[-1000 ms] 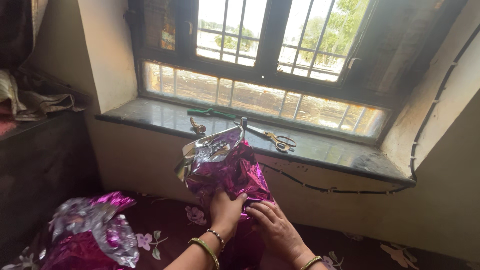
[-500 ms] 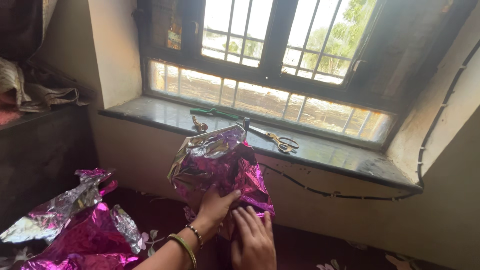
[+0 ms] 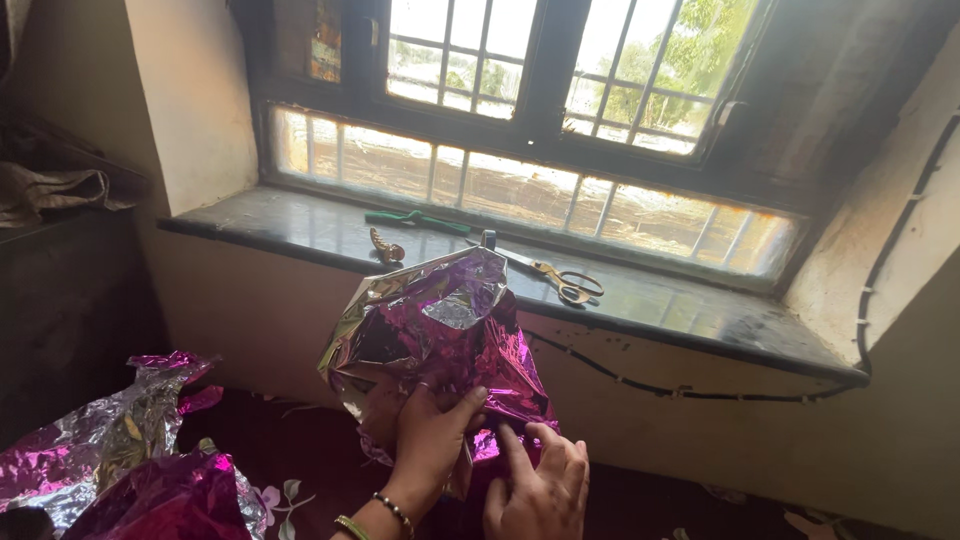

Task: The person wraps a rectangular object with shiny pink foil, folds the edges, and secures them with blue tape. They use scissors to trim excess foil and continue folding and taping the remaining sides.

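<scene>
Left hand [image 3: 428, 440] grips the purple foil [image 3: 440, 335] from below, held up in front of the sill [image 3: 700, 315]. Right hand [image 3: 540, 485] open, fingers pressing foil's lower edge. Scissors [image 3: 555, 280] lie on sill.

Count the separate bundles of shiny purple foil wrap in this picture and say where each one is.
2. One foil bundle is upright below the windowsill, gripped by the left hand and touched by the right hand. A second foil heap lies at bottom left. More may lie out of frame.
</scene>
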